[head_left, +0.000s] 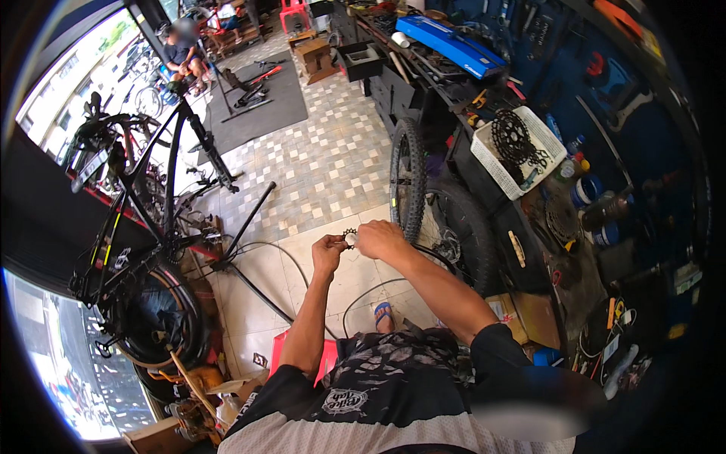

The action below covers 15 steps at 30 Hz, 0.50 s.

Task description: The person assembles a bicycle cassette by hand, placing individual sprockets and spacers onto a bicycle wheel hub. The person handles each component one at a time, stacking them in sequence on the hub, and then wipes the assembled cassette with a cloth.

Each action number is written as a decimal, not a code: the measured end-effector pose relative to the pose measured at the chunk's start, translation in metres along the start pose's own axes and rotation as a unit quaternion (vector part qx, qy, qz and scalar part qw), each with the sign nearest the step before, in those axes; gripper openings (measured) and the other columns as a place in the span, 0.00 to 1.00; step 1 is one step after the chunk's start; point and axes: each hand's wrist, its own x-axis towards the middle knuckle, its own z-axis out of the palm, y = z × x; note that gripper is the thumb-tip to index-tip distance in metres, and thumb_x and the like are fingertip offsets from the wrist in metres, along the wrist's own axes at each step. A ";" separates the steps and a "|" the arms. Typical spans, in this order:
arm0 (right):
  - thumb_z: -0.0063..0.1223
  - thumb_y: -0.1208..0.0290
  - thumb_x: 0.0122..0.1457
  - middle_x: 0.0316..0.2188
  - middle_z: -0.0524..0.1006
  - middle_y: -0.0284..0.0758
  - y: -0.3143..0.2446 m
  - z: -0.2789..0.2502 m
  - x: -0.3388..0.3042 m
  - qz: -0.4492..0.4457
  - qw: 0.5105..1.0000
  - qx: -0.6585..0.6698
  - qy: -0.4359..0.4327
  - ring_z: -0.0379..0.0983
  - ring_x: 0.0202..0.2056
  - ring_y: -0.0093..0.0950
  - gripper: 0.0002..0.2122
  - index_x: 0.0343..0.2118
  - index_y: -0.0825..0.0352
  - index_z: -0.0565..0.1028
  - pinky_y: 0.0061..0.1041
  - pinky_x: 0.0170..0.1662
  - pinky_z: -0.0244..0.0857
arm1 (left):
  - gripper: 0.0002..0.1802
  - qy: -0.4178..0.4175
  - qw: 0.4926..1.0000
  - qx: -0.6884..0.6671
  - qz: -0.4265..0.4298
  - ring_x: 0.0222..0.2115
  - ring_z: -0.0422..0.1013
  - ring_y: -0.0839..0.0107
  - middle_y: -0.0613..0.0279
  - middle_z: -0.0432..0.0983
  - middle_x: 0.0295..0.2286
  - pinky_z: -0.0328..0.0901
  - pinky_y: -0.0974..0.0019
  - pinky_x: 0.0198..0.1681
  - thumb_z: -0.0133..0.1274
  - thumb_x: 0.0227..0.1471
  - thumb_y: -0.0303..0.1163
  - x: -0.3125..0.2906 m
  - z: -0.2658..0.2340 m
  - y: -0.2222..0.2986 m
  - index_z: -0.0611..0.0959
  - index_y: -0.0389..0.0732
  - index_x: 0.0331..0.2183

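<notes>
Held out in front of me is a small black toothed wheel (347, 234), like a derailleur pulley. My left hand (327, 255) pinches its left edge between thumb and fingers. From the other side, my right hand (381, 240) is closed on a small whitish piece (352, 240) pressed against the wheel's face. It looks like a rag, though the fingers cover most of it. Both hands are close together above the pale tiled floor.
At left a black bike frame (170, 163) hangs on a stand. Two tyred wheels (408, 178) lean against the bench at right. On the bench sit a white basket (484, 155) with a cassette (512, 138) and a blue case (451, 47). A person (185, 60) sits far back.
</notes>
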 end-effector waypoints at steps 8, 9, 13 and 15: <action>0.52 0.69 0.58 0.41 0.83 0.49 0.057 0.016 -0.024 0.048 0.998 0.045 0.023 0.81 0.44 0.45 0.13 0.40 0.67 0.84 0.43 0.46 0.75 | 0.10 -0.074 0.995 0.062 0.005 0.30 0.78 0.71 0.54 0.84 0.29 0.70 0.68 0.37 0.63 0.48 0.20 0.005 0.053 -0.006 0.86 0.29 0.35; 0.51 0.67 0.59 0.42 0.82 0.50 0.071 0.020 -0.032 0.059 0.996 0.045 0.046 0.81 0.45 0.44 0.13 0.41 0.66 0.83 0.43 0.47 0.74 | 0.09 -0.091 0.995 0.043 -0.004 0.30 0.78 0.71 0.55 0.84 0.29 0.70 0.68 0.38 0.63 0.48 0.19 0.006 0.064 -0.005 0.86 0.29 0.35; 0.54 0.59 0.63 0.43 0.82 0.48 0.137 0.058 -0.095 0.145 0.967 0.128 0.166 0.80 0.46 0.46 0.15 0.41 0.67 0.82 0.43 0.48 0.73 | 0.09 -0.153 0.985 0.073 0.034 0.30 0.78 0.72 0.55 0.84 0.29 0.70 0.70 0.39 0.61 0.50 0.20 0.016 0.118 0.006 0.86 0.29 0.36; 0.52 0.55 0.65 0.45 0.81 0.48 0.173 0.085 -0.142 0.221 0.952 0.149 0.148 0.77 0.49 0.46 0.17 0.43 0.65 0.81 0.44 0.51 0.71 | 0.08 -0.187 0.970 0.091 0.125 0.30 0.78 0.73 0.56 0.84 0.29 0.70 0.70 0.39 0.61 0.51 0.21 0.029 0.154 0.026 0.85 0.29 0.36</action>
